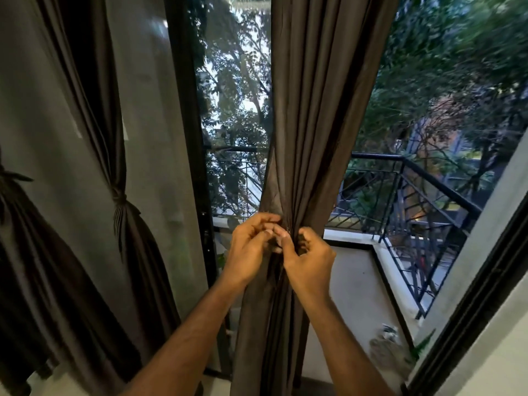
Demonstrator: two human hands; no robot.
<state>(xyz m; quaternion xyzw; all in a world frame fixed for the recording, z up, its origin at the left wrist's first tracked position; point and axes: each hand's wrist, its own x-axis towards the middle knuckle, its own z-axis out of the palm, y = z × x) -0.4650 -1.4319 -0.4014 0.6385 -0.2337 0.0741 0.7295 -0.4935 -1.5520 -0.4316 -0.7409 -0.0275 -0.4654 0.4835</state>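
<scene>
Here, left hand [251, 248] and right hand [310, 260] pinch the gathered curtain [308, 138] — knot apparently unfinished; 1 neighbouring curtain [121, 198] already tied.

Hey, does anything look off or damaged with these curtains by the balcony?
Nothing stands out. The middle curtain hangs bunched at its waist, where the left hand and right hand pinch it. The tied curtain on the left sits neatly knotted. No tears, stains or skewed folds show.
</scene>
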